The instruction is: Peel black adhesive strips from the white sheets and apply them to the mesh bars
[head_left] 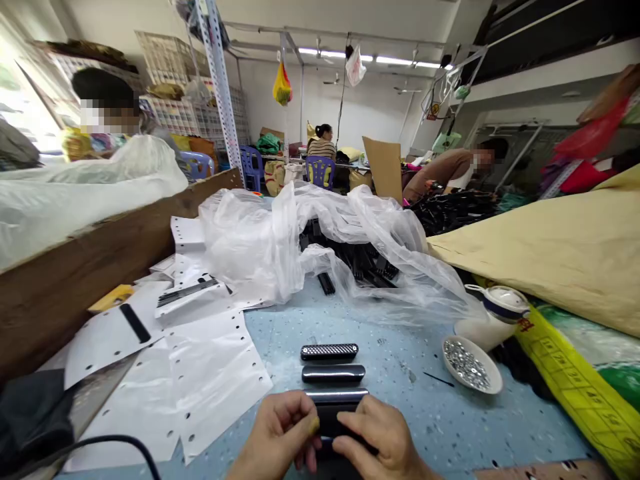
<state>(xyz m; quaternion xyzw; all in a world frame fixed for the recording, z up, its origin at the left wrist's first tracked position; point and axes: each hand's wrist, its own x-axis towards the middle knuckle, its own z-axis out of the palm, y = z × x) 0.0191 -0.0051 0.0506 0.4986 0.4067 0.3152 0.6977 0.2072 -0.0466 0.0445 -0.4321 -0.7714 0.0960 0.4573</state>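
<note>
Both hands are low in the middle of the head view, close together over the blue tabletop [280, 360]. My left hand [285, 430] is closed, thumb and fingers pinching the left side of a dark flat piece [330, 420]. The right side of it is held by my right hand [383, 433], its thumb and forefinger bent inward. Just beyond lie a glossy dark bar [340, 396], a second smooth dark bar [333, 374] and a patterned bar [329, 351] with a screw-like dot at each end. Fingers hide part of the dark piece.
A white bowl of small metal parts [499, 383] and a white lidded mug [480, 330] stand right. Punched white sheets [215, 380] lie left, beside a wooden board [100, 247]. Clear plastic [250, 247] covers black parts [370, 263]. Several people sit beyond.
</note>
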